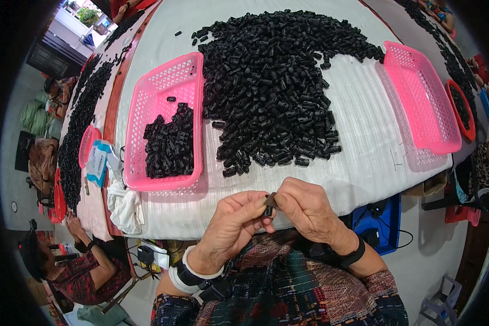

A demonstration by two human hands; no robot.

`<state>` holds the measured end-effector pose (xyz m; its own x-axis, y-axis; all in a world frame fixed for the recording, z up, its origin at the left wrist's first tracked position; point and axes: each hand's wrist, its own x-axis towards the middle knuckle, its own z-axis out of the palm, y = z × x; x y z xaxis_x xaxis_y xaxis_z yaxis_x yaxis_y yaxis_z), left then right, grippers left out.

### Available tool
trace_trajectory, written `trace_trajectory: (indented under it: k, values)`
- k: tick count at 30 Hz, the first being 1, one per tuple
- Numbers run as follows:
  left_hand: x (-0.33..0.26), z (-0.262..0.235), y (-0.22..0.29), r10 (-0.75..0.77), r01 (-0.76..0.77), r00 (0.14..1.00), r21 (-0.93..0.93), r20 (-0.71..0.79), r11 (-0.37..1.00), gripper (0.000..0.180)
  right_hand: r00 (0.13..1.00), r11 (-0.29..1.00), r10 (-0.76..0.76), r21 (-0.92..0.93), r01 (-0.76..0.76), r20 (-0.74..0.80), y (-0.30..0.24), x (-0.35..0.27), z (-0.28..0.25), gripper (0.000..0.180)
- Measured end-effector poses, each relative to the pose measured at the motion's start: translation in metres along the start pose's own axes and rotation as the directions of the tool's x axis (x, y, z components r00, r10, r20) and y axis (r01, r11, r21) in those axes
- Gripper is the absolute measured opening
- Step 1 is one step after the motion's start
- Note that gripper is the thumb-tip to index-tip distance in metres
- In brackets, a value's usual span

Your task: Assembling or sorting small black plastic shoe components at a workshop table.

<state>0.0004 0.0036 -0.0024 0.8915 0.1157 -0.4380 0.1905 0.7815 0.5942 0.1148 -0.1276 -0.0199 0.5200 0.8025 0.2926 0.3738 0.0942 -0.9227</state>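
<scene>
Close to my body, just off the table's front edge, my left hand (229, 220) pinches a small black cylindrical part (268, 211) between thumb and fingers. My right hand (308, 209) is closed on a small flat grey-brown piece (271, 199), which touches or overlaps the top of the black part. The fingers hide much of both, and what kind of tool the flat piece is cannot be made out. Ahead of my hands lies a big heap of similar black parts (271, 87). To its left, a pink plastic basket (199, 119) holds a smaller lot of them.
Another pink basket (418, 103) stands at the right on the white-covered table (358, 119). A white cloth (126, 206) and a blue-and-white packet (99, 163) lie at the left. A blue crate (388, 239) sits below the table's right front. Other people work at side tables.
</scene>
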Motion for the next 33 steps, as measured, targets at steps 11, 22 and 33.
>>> trace_trajectory:
  k: [11,22,33]
  values:
    - [0.004,-0.001,0.000,0.001,0.002,0.998,0.057,-0.066,0.998,0.023,0.999,0.996,-0.040,-0.077,0.039,-0.011,0.004,0.002,0.001,0.018]
    - [0.008,-0.002,0.000,-0.005,0.009,0.999,0.076,-0.053,0.997,0.024,1.000,0.999,-0.005,-0.036,0.004,-0.029,0.008,0.002,-0.002,0.017]
    - [0.008,0.002,-0.001,-0.040,0.042,0.996,0.026,-0.074,0.999,0.020,0.999,0.994,-0.026,-0.107,0.024,-0.019,0.012,-0.001,-0.002,0.016]
